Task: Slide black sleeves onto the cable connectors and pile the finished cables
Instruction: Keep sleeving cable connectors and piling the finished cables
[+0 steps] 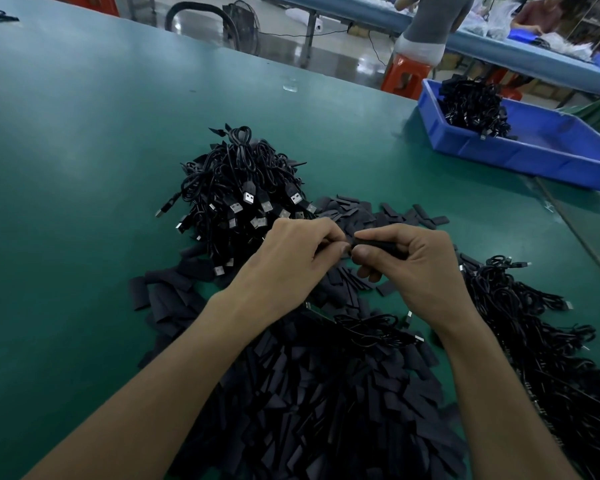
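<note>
- A person's two bare forearms reach in from the bottom edge, over a green bench [84, 174]; the hands meet near the middle of the view.
- The right hand [420, 268] pinches a short black sleeve [374, 244] between thumb and forefinger, with the other fingers curled beneath.
- The left hand [291, 258] has its fingers curled in, and its thumb tip pinches at the left end of the same sleeve. Any connector there is hidden behind the fingers.
- Beneath the hands and forearms lies a wide heap of loose sleeves [309, 403], flat and dark, spreading to the bottom edge, where it is cut off.
- One cable [378, 327] lies across that heap just under the right wrist, its metal plug showing.
- Just beyond the left hand stands a mound of coiled USB cables [236, 181], with many bare silver plugs facing the viewer.
- To the right of the right forearm, a second cable pile [551, 344] runs off the lower right corner. Whether its plugs are sleeved is too dark to tell.
- At the far right, well apart from the hands, a blue bin [541, 157] sits beside the bench's right edge with a clump of black cables in its far end.
- The left half and far stretch of the bench are bare green surface. Its far edge runs diagonally from upper left down to the bin.
- Past that edge are an orange stool [404, 76] and another person [433, 19] at a blue worktable, cut off by the top edge and blurred.
</note>
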